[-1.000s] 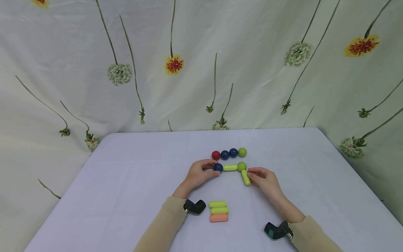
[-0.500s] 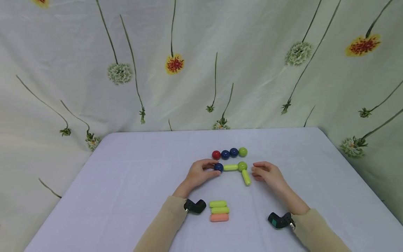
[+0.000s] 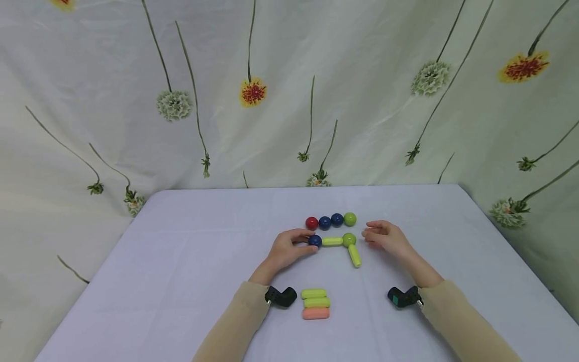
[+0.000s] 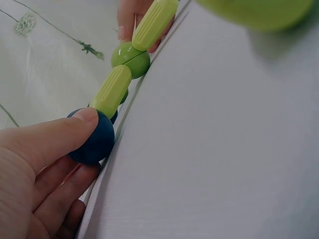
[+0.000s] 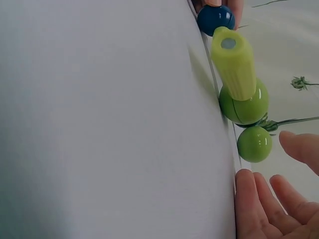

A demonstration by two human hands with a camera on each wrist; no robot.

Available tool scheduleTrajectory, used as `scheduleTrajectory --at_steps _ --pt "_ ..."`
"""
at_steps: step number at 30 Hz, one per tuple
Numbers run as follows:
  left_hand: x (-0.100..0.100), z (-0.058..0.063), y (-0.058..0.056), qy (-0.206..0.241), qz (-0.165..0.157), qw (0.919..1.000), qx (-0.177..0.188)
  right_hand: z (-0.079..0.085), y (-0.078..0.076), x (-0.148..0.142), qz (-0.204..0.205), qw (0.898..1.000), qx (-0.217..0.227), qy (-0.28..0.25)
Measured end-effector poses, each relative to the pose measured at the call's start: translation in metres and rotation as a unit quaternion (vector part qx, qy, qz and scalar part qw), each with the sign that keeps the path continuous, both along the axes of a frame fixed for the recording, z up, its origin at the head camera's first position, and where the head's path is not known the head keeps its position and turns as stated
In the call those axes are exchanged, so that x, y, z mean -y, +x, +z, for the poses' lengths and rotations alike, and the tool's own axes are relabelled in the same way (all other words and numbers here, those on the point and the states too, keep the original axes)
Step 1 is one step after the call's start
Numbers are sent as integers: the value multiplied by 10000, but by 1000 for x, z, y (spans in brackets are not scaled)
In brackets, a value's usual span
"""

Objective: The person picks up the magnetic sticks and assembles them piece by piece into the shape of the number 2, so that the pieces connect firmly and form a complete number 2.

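Note:
My left hand (image 3: 284, 249) pinches a dark blue ball (image 3: 315, 241) between thumb and fingers. From that ball a yellow-green rod (image 3: 332, 242) runs right to a green ball (image 3: 349, 240). A second yellow-green rod (image 3: 355, 256) sticks out from the green ball toward the near side; its flat tip with a grey disc faces the right wrist camera. To the right of this joined piece, my right hand (image 3: 388, 239) holds nothing, thumb and fingers apart. In the right wrist view those fingers lie close to the loose green ball (image 5: 254, 144) of the back row.
Behind the joined piece, a red ball (image 3: 311, 223), two blue balls (image 3: 330, 221) and a green ball (image 3: 350, 218) form a row. Nearer, between the forearms, lie two yellow-green rods (image 3: 315, 298) and an orange rod (image 3: 315, 313). A flowered cloth (image 3: 280, 151) hangs behind the table.
My right hand has let go of the near-pointing rod and moved away from it, right and then toward the back row. The left hand stays on the blue ball.

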State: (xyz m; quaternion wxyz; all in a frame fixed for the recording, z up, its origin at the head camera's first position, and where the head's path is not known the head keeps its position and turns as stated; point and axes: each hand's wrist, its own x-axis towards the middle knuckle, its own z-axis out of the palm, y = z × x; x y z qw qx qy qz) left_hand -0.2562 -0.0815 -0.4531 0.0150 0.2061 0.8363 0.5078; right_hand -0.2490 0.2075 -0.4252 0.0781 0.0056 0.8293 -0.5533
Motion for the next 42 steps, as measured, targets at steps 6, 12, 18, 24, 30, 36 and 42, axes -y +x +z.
scheduleTrajectory --at_steps 6,12,18,24,30,36,42 --pt "0 0 1 -48 19 10000 30 -1 -12 2 -64 9995 -15 315" --pt "0 -2 -1 -59 52 10000 41 -3 -25 4 -78 9981 -229 565" --pt "0 -3 -1 -57 87 9999 81 -6 -35 4 53 9970 -354 691" --pt "0 -2 -1 -36 64 10000 55 -4 -41 6 261 9953 -493 791" --pt "-1 -1 0 -46 42 9999 -86 -7 -46 8 475 9926 -721 851" --pt "-1 0 0 0 43 10000 -41 -8 -48 11 558 9915 -753 898" --pt "0 -2 -1 -32 39 10000 -39 -7 -48 13 668 9887 -874 1019"
